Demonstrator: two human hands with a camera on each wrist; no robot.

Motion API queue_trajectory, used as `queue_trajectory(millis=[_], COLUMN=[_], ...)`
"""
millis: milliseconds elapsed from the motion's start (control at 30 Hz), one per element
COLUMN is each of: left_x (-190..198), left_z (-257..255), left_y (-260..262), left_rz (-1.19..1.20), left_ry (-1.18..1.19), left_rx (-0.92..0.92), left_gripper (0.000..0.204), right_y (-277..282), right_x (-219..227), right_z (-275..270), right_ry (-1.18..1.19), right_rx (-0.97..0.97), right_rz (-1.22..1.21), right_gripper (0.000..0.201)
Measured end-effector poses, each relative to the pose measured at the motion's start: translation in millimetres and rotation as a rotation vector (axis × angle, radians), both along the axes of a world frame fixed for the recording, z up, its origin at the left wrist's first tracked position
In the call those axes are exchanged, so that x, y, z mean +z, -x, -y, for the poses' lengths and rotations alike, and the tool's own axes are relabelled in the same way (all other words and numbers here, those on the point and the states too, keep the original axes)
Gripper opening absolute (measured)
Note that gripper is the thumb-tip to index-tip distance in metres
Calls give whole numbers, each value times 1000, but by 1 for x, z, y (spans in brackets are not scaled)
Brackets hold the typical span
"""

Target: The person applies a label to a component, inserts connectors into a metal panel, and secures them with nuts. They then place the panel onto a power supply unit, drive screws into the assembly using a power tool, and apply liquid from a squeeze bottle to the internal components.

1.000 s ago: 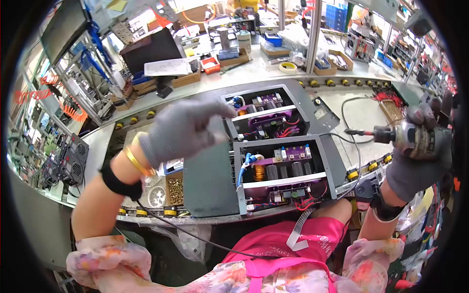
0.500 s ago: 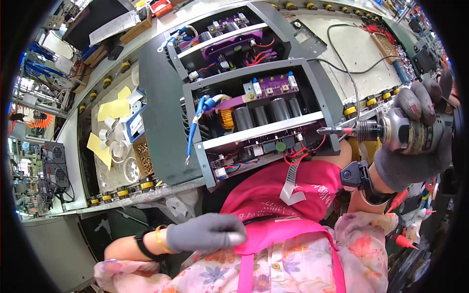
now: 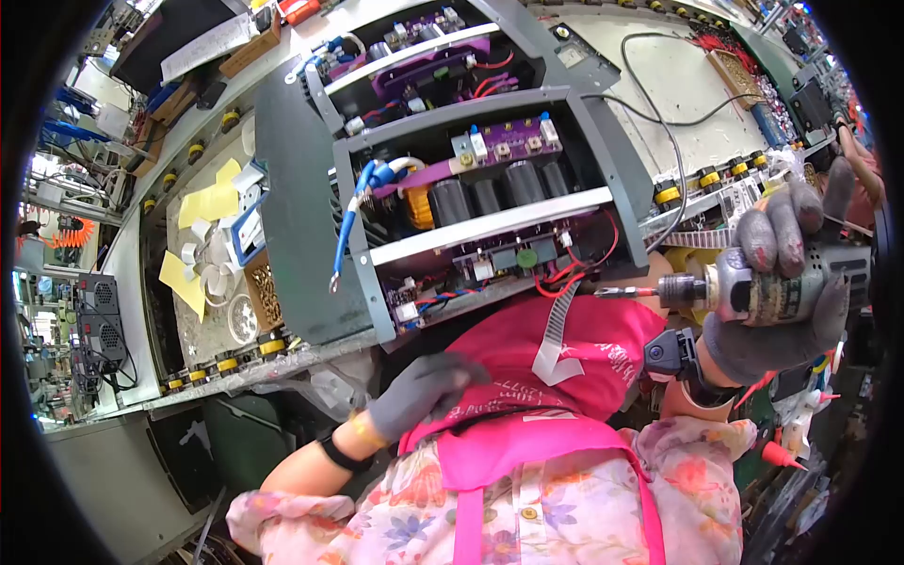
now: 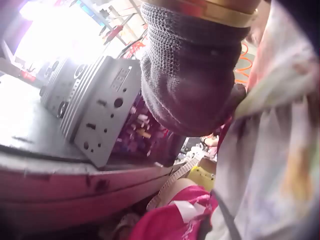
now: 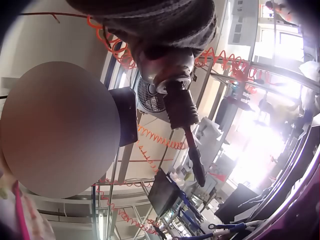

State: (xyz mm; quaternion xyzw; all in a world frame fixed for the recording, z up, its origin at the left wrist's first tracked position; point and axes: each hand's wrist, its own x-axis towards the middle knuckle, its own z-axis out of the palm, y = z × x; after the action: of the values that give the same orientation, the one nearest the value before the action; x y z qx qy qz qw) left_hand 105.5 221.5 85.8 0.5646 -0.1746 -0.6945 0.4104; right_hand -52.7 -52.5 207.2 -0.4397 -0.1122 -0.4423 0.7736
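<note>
Head view: the left hand (image 3: 424, 391), a second ago out over the counter (image 3: 650, 151) to the left of the units, is now back at the near side, by the pink apron (image 3: 607, 341). Its fingers look bent and blurred, and the left wrist view shows little beyond the back of the glove, so I cannot tell whether it holds anything. The near unit (image 3: 494, 224) sits uncovered mid-counter, at the near edge. The right hand (image 3: 783, 243) grips the driver (image 3: 800, 294); its bit (image 3: 626, 293) has come in from farther right and now points left, near the unit's near right corner. Whether they touch, I cannot tell. For the work, this reads as the driver standing ready by the unit while the left hand is off it.

Around, from the left: yellow paper (image 3: 209, 202) and a heap of small brass parts (image 3: 266, 294), then a blue cable (image 3: 348, 226) hanging over the near unit's left wall, with the far unit (image 3: 410, 58) beyond. Red wires (image 3: 556, 285) bow out of the near unit just beside the bit and could snag it. Farther right, a black cable (image 3: 692, 123) loops over the counter, apart from both hands.
</note>
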Motion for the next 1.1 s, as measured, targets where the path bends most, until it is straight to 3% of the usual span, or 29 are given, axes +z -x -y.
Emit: queue_trajectory(millis=[33,133,233,333,633,833,1000,1067,1100], left_x=[-16,-71,-98,-136,-140,-142,-94,-90,-82], left_z=[10,31,48,59,79,76,68,59,54], left_y=[10,29,39,42,36,39,44,44,43], left_rz=[142,945,1067,1224,1253,1325,994,934,640], left_ry=[-41,113,282,259,177,279,153,249,165], left_rx=[-22,-176,-311,-418,-189,-210,-175,-107,-21], left_gripper=[36,39,37,35,26,35,36,29,25], right_y=[4,19,36,53,77,86,96,114,124], right_x=[-3,-8,-14,-23,-37,-44,-38,-32,-28], right_z=[0,-5,-8,-10,-13,-17,-3,7,16], right_ry=[-10,2,31,47,86,41,125,130,158], right_rx=[13,-26,-50,-128,-144,-276,-527,-782,-956], right_rz=[3,-22,-68,-110,-111,-175,-177,-224,-247], right_gripper=[73,75,77,77,75,76,74,72,72])
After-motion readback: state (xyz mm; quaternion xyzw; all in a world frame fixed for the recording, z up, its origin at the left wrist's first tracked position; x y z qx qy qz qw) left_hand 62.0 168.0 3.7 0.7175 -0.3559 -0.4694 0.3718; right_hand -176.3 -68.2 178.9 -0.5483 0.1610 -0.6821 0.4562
